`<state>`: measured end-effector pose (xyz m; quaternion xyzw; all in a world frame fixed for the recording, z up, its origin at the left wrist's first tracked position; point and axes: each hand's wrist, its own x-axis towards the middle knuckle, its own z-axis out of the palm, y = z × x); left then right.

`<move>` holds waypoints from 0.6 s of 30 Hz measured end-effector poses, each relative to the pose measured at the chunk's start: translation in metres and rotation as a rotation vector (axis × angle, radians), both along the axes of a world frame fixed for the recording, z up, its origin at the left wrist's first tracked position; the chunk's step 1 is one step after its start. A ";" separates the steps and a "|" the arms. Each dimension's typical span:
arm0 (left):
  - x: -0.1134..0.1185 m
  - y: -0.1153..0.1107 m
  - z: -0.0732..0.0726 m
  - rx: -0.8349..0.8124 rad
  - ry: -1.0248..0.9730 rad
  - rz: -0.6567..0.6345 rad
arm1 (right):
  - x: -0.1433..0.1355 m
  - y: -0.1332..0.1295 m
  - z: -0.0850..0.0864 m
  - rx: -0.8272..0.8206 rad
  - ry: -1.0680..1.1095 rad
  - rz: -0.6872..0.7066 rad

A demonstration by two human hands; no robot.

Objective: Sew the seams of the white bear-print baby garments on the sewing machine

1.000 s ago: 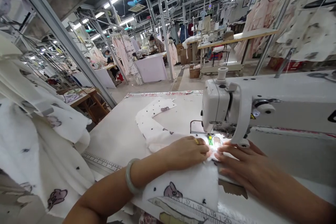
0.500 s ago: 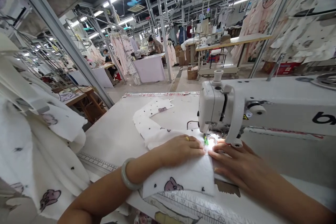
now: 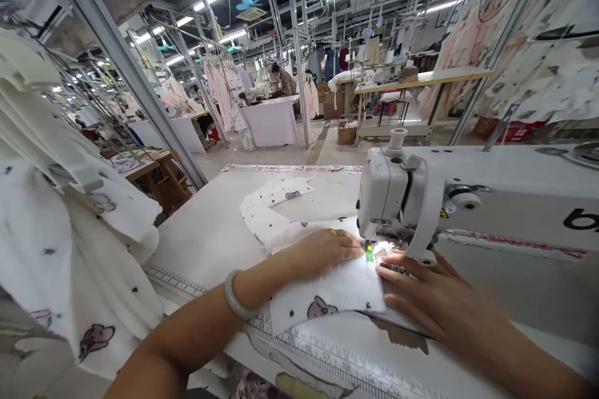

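White printed fabric (image 3: pixel 334 290) lies on the white sewing table, partly under the needle area of a white sewing machine (image 3: pixel 505 184). My left hand (image 3: pixel 325 252) rests palm down on the fabric, left of the lit green part (image 3: pixel 369 254) at the presser foot; its fingers lie flat. On the right, my right hand (image 3: pixel 421 283) touches the fabric's edge beside the needle area, fingers spread, partly behind the machine's curved guard (image 3: pixel 429 206). The fabric's far end curves away to the left on the table.
A ruler strip (image 3: pixel 318 355) runs along the table's front edge. White printed garments (image 3: pixel 107 274) hang at the left beside a metal post (image 3: pixel 121 62). Farther back are a wooden-edged table (image 3: pixel 425 80), garment racks and a person (image 3: pixel 284 80).
The fabric has shifted away from me past the needle, uncovering more of the ruler. My left hand has moved slightly forward with it. The whole view has shifted a little.
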<state>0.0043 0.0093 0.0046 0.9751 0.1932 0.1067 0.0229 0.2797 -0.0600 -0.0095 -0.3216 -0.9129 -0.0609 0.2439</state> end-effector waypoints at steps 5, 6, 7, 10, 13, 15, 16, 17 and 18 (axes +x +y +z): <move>-0.001 0.000 -0.004 -0.009 -0.016 0.026 | 0.000 0.001 0.004 -0.045 -0.028 0.001; -0.001 -0.001 -0.005 -0.008 -0.013 0.036 | 0.000 0.001 0.005 -0.053 -0.028 0.001; -0.002 -0.002 -0.005 -0.007 -0.007 0.044 | 0.001 0.002 0.005 -0.057 -0.026 0.003; -0.002 -0.007 -0.005 -0.012 0.023 0.064 | 0.004 0.004 0.003 -0.042 -0.014 0.008; 0.001 -0.014 0.000 -0.036 0.041 0.119 | 0.007 0.006 0.001 -0.033 -0.009 0.008; 0.001 -0.015 0.009 -0.073 0.035 0.239 | 0.008 0.007 0.000 -0.033 -0.008 0.009; -0.002 -0.014 0.015 -0.092 0.034 0.348 | 0.009 0.007 0.001 -0.032 -0.008 0.011; -0.007 -0.011 0.021 -0.106 0.036 0.476 | 0.009 0.007 0.001 -0.032 -0.010 0.012; -0.014 -0.008 0.027 -0.111 0.043 0.610 | 0.009 0.007 0.002 -0.031 -0.013 0.014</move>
